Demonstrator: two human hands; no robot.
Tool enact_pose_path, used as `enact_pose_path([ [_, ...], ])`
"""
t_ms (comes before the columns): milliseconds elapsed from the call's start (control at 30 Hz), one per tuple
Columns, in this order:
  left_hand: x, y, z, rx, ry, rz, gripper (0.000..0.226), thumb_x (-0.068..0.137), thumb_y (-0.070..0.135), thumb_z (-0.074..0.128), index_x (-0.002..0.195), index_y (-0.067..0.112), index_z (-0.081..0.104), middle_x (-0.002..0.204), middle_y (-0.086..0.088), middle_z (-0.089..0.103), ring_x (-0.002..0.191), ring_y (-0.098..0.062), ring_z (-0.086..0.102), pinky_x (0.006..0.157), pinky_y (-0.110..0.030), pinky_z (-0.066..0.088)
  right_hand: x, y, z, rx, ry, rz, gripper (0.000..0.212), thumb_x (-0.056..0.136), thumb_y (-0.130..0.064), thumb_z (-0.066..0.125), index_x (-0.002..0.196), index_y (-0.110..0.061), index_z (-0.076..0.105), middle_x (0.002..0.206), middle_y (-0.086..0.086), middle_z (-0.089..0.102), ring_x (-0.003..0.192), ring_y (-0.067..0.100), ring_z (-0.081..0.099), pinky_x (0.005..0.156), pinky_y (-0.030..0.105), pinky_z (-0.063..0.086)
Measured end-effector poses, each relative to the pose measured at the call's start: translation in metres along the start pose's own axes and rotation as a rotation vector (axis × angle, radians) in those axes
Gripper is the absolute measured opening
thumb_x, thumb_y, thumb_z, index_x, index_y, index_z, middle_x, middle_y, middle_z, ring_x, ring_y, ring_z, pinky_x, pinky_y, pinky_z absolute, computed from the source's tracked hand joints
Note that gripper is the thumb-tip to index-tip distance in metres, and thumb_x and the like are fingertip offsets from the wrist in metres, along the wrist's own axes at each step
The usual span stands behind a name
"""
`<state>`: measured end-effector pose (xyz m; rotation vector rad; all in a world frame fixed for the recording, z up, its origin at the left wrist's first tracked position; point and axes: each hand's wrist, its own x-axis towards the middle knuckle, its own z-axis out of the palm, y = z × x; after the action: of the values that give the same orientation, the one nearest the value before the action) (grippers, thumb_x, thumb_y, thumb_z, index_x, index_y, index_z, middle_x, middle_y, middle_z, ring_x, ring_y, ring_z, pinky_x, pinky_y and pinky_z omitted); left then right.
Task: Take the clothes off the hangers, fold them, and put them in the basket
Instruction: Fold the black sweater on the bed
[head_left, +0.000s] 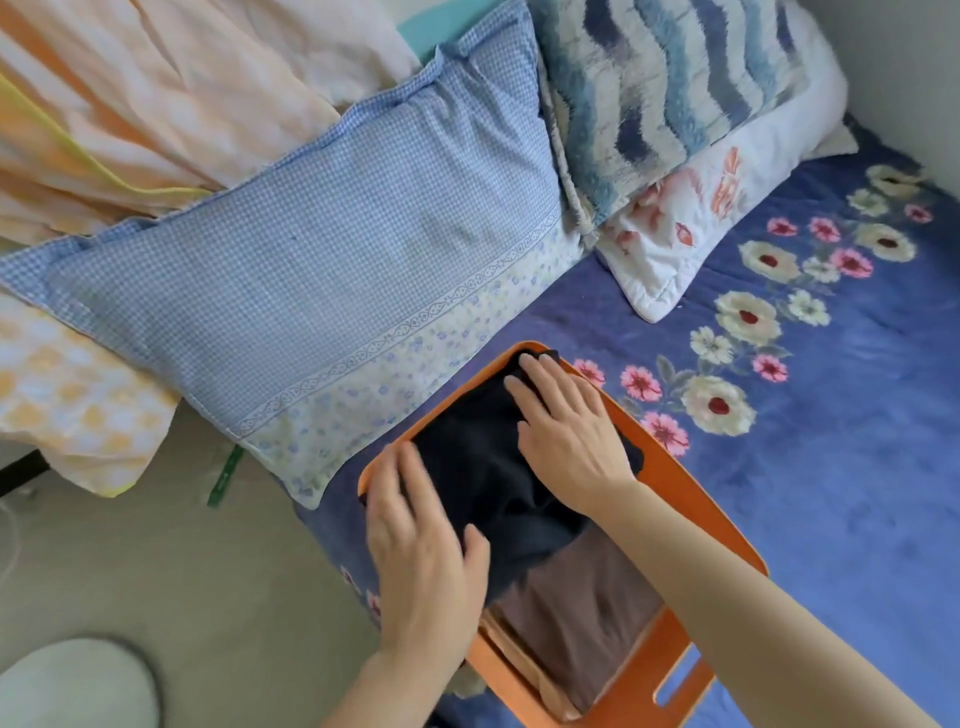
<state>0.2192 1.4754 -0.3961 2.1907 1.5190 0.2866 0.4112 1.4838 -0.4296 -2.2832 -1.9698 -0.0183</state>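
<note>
Both flat, fingers straight, gripping nothing: left hand (421, 551) presses near-left edge of black garment (483, 483), right hand (566, 431) lies on its far side. Garment sits in orange basket (727, 535), atop folded brown clothes (587, 623). Basket's on bed w/ blue floral blanket (831, 467), beside checked pillow (322, 270).

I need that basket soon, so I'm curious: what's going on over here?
A person is packing laundry. Both hands lie flat on a dark garment, the left hand on its near edge and the right hand on its far side, pressing it down into the orange basket. A folded brown garment already lies in the basket, partly under the dark one. The basket sits on a blue floral blanket beside a checked pillow. No hangers are in view.
</note>
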Motion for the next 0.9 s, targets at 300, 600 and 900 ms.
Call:
enact_pose_path([
  [300,0.039,-0.019,0.053,0.451,-0.677,-0.004,0.14,0.067,0.088,0.048,0.136,0.008,-0.044,0.139,-0.025,-0.049,0.134,-0.042,-0.041,0.116,-0.053,-0.013,0.012,0.018,0.052,-0.081,-0.466,-0.064,0.067,0.096,-0.051,0.014,0.156,-0.021,0.014,0.162,0.0,0.015,0.15,0.015,0.004,0.119,0.037,-0.01],
  [600,0.046,-0.021,0.076,0.511,-0.769,-0.066,0.143,0.068,0.083,0.056,0.129,0.009,-0.049,0.134,-0.028,-0.053,0.129,-0.044,-0.045,0.111,-0.054,-0.02,0.017,0.019,0.074,-0.048,-0.5,-0.054,0.066,0.101,-0.052,0.018,0.155,-0.024,-0.008,0.164,-0.003,-0.006,0.148,0.01,-0.016,0.116,0.036,-0.02],
  [900,0.047,-0.023,0.078,0.564,-0.839,-0.074,0.146,0.064,0.085,0.057,0.126,0.008,-0.051,0.133,-0.029,-0.053,0.125,-0.043,-0.048,0.112,-0.054,-0.019,-0.004,-0.006,0.05,0.039,-0.487,0.059,0.062,0.103,-0.038,0.027,0.157,-0.02,0.002,0.164,0.001,-0.002,0.15,0.018,-0.01,0.119,0.037,-0.013],
])
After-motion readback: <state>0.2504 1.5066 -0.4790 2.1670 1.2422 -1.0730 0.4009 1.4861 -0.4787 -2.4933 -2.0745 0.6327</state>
